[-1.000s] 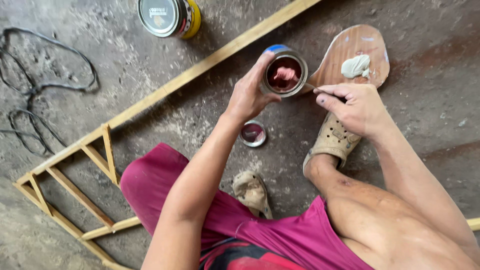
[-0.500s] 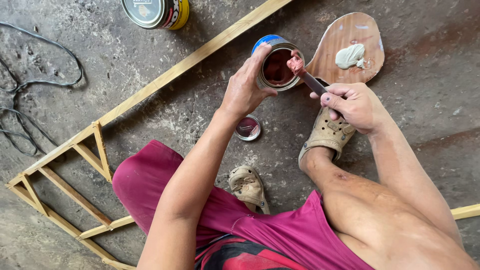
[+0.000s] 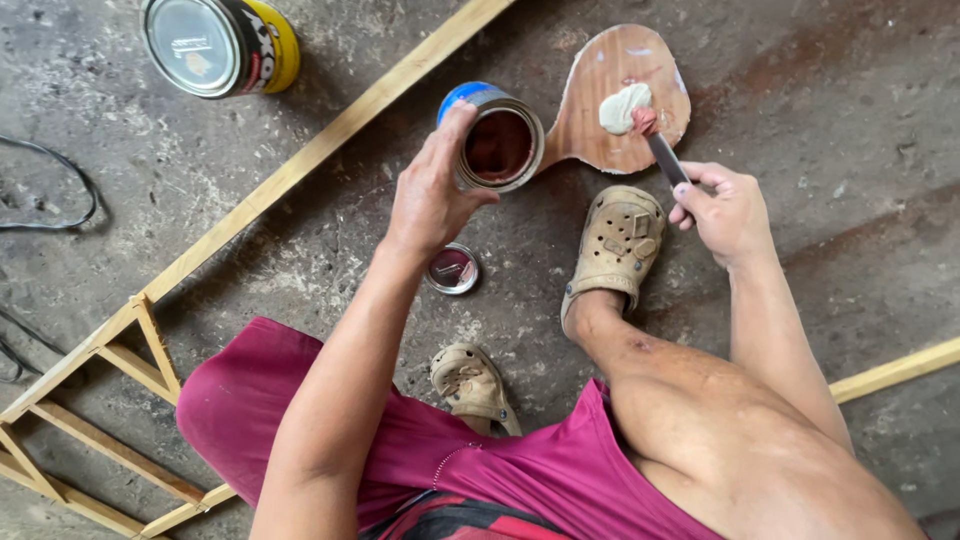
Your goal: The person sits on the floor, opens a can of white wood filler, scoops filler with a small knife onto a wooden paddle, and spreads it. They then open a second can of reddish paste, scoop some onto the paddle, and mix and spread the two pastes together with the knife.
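Over grey concrete floor (image 3: 850, 90), left hand (image 3: 428, 195) gripped small open blue-banded tin (image 3: 497, 138); right hand (image 3: 728, 210) pinched dark putty knife (image 3: 662, 152), tip seemingly touching pale putty blob (image 3: 624, 105) on oval wooden board (image 3: 610, 150).

the widest bare stretch of concrete floor (image 3: 860, 110) lies in the upper right of the frame, right of the wooden paddle board (image 3: 600, 120), with more at right centre. the centre is crowded: the open tin (image 3: 500, 145) held by the left hand (image 3: 430, 195), the small lid (image 3: 452, 269) below it, two sandalled feet (image 3: 615, 245). a long wooden strip (image 3: 300, 165) bars the diagonal toward the upper left, where a large can (image 3: 220, 45) lies; a cable (image 3: 60, 200) loops at the left edge.
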